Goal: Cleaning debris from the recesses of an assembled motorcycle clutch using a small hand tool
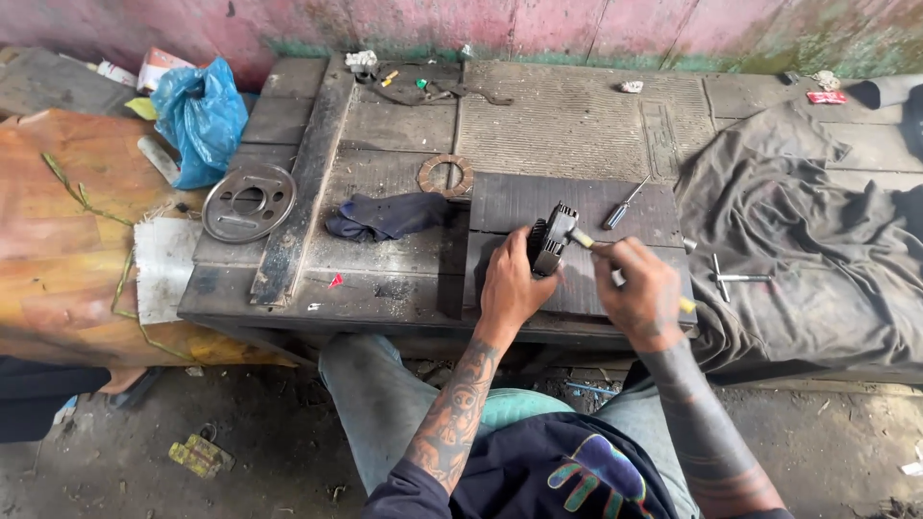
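Grimy wooden bench (404,259) against a stained pink wall: you brace a round black part on edge and work it with a brush.

Your left hand (510,284) clenches around the black part (550,237), standing it upright on the dark board (577,207) so its toothed face turns toward your right side and stays put under pressure. Your right hand (646,293) grasps the brush (583,237) by its yellow handle, its head touching the part, angled in from the right. A screwdriver (623,204) lies on the board just behind, near your right hand. A T-shaped tool (731,278) rests on the grey cloth (817,231) to the right. Left of the part lie a dark rag (389,215), a rusty ring (445,176) and a metal disc (249,202), well apart from your hands.
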